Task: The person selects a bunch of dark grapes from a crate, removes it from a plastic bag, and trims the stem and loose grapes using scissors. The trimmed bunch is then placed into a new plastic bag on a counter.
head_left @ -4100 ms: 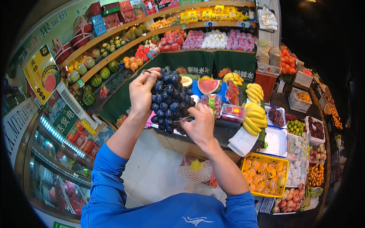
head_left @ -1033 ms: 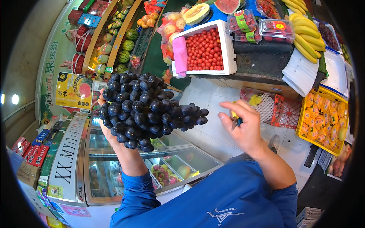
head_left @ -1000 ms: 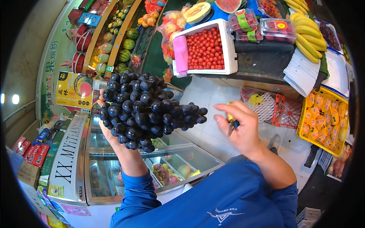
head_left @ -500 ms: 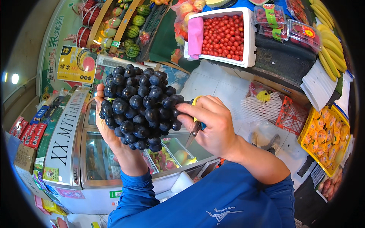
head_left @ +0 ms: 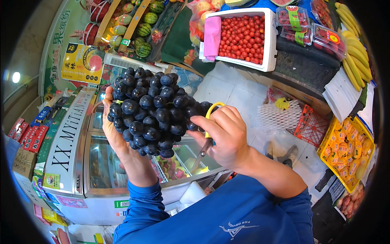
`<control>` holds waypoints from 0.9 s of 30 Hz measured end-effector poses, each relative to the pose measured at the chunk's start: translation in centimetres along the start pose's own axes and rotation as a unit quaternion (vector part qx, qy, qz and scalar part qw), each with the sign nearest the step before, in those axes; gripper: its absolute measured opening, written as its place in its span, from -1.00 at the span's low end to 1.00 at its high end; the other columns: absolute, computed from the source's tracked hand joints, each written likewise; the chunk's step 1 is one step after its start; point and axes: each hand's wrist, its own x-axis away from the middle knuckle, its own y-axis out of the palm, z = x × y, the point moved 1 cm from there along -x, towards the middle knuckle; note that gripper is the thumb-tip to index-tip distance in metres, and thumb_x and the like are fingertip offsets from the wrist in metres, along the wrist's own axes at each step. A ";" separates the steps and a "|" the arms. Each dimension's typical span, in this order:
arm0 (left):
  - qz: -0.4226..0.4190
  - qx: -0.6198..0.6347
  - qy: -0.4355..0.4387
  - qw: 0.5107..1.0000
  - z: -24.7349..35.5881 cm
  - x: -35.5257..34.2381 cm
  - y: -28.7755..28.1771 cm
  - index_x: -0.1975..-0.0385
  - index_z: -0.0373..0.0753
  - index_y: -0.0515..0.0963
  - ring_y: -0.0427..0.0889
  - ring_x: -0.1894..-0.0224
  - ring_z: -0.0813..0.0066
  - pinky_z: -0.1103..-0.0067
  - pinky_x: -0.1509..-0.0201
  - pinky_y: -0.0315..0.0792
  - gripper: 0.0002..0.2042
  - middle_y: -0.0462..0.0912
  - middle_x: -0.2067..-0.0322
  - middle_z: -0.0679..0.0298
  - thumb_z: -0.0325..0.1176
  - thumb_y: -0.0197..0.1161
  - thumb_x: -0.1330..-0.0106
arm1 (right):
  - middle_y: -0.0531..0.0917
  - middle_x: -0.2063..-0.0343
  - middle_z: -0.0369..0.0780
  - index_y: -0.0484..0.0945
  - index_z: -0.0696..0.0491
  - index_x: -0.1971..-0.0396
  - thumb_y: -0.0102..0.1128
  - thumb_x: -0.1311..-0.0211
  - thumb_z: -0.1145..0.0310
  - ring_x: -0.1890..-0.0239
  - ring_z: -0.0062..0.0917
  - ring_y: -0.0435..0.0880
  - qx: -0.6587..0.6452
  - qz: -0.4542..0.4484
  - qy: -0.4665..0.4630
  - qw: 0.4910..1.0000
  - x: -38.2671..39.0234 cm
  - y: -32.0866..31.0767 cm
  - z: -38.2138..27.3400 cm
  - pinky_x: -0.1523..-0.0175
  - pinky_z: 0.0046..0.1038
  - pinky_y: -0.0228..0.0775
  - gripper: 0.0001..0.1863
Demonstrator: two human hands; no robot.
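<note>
A large bunch of dark grapes (head_left: 150, 110) hangs in front of me at chest height. My left hand (head_left: 113, 132) supports it from the left and below; the fingers are mostly hidden behind the fruit, and the fingertips and a brown stem stick out at its upper left. My right hand (head_left: 224, 136) is closed round a pair of scissors (head_left: 205, 148) with yellow-rimmed handles, blades pointing down and to the left. Its thumb and forefinger touch grapes at the right edge of the bunch.
Below the bunch stands a glass-topped display fridge (head_left: 107, 162) with dragon fruit inside. Beyond are a white foam box (head_left: 269, 40) of cherry tomatoes, bananas (head_left: 355, 57) and watermelons (head_left: 143, 49). At right stand a yellow crate (head_left: 325, 152) of wrapped fruit and a red crate (head_left: 313, 126).
The scissors have turned slightly in my right hand, showing more of the yellow handle. My right fingers and the grapes have shifted a little; the left hand still supports the bunch.
</note>
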 end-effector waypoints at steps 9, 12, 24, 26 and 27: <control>-0.003 -0.004 0.011 1.000 0.6 0.2 -0.1 -0.21 0.00 0.47 0.54 -0.24 -0.14 -0.17 -0.28 0.47 -0.69 0.51 -0.25 0.00 -0.10 0.02 -0.59 | 0.50 0.53 -0.25 0.68 0.11 0.27 0.59 0.14 0.45 0.42 -0.33 0.53 -0.027 -0.016 0.014 0.999 0.6 -1.6 -0.5 0.23 -0.32 0.37 -0.65; 0.001 -0.005 0.025 1.000 1.0 0.6 0.1 -0.21 0.01 0.48 0.55 -0.24 -0.12 -0.16 -0.27 0.47 -0.69 0.52 -0.25 0.03 -0.10 0.01 -0.60 | 0.43 0.58 -0.23 0.68 0.14 0.19 0.58 0.08 0.49 0.53 -0.35 0.43 -0.040 0.029 -0.023 0.999 0.4 -2.1 -0.5 0.34 -0.36 0.27 -0.61; -0.087 0.220 -0.083 0.968 -0.7 1.6 1.5 -0.16 -0.06 0.57 0.50 -0.29 0.00 -0.11 -0.37 0.38 -0.68 0.55 -0.24 0.16 -0.12 -0.03 -0.62 | 0.63 0.48 -0.23 0.71 0.18 0.14 0.49 -0.19 0.36 0.42 -0.64 0.56 -0.176 -0.069 0.272 0.943 -1.7 -5.1 -0.2 0.26 -0.55 0.38 -0.71; -0.167 0.182 -0.105 0.963 -1.5 1.5 2.2 -0.18 -0.08 0.55 0.52 -0.27 -0.04 -0.14 -0.36 0.37 -0.67 0.56 -0.23 0.11 -0.12 -0.03 -0.62 | 0.68 0.38 -0.29 0.71 0.17 0.10 0.45 -0.24 0.35 0.37 -0.72 0.52 -0.226 -0.020 0.327 0.918 -1.8 -5.8 1.0 0.22 -0.58 0.38 -0.71; -0.189 0.157 -0.108 0.963 -1.9 1.3 2.7 -0.19 -0.06 0.53 0.52 -0.27 -0.05 -0.15 -0.35 0.37 -0.67 0.55 -0.23 0.08 -0.11 -0.04 -0.62 | 0.67 0.36 -0.31 0.71 0.17 0.09 0.43 -0.25 0.35 0.36 -0.73 0.51 -0.225 -0.006 0.370 0.901 -1.7 -6.4 1.3 0.20 -0.59 0.37 -0.71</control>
